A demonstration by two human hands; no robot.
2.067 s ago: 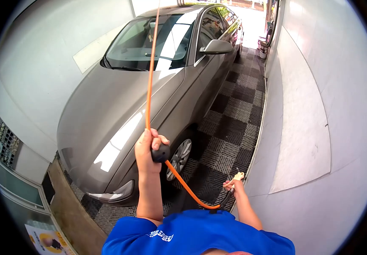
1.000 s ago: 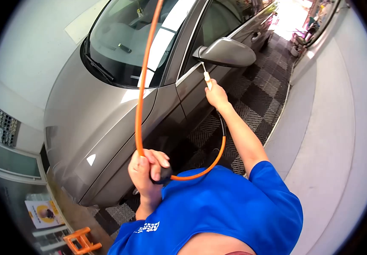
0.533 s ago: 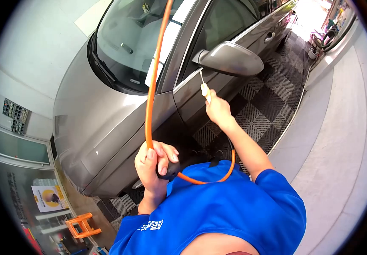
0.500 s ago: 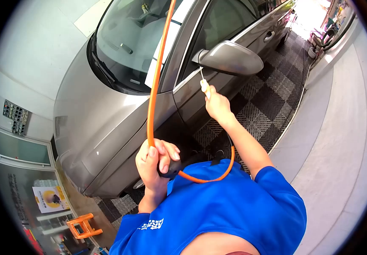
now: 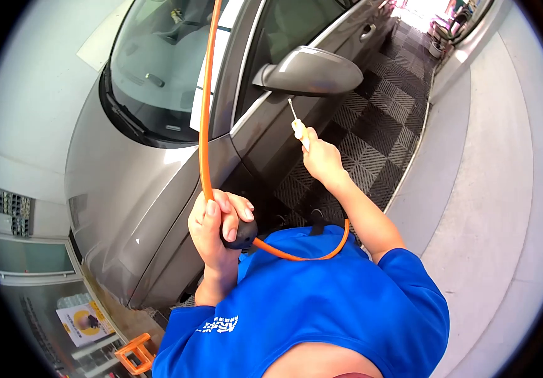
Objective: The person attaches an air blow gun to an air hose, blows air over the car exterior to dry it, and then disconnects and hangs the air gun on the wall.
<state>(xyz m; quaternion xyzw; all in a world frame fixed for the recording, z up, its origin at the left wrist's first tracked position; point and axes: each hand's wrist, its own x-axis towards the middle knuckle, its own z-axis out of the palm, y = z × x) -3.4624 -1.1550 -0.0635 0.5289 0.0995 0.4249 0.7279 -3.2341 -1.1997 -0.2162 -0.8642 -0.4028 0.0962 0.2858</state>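
Air gun (image 5: 301, 133) gripped in right hand (image 5: 323, 157), nozzle (image 5: 293, 110) near side mirror (image 5: 312, 70) just beyond it.
Left hand (image 5: 218, 223), apart, clasps orange hose (image 5: 206, 126) and black ball (image 5: 241, 235). Advisable: tip off door (image 5: 271, 138), hose clear of bodywork.

We've got a pale left wall (image 5: 38, 120), a pale right wall (image 5: 492, 189), checkered floor tiles (image 5: 381, 135) running back to bright light (image 5: 417, 14) at the far end. Lower left of view: glass panel (image 5: 32, 257), yellow-white poster (image 5: 84, 322), orange stool (image 5: 131, 344).

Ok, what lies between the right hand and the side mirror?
In the head view: the pale tool and its thin nozzle, extending from the right hand toward the side mirror.
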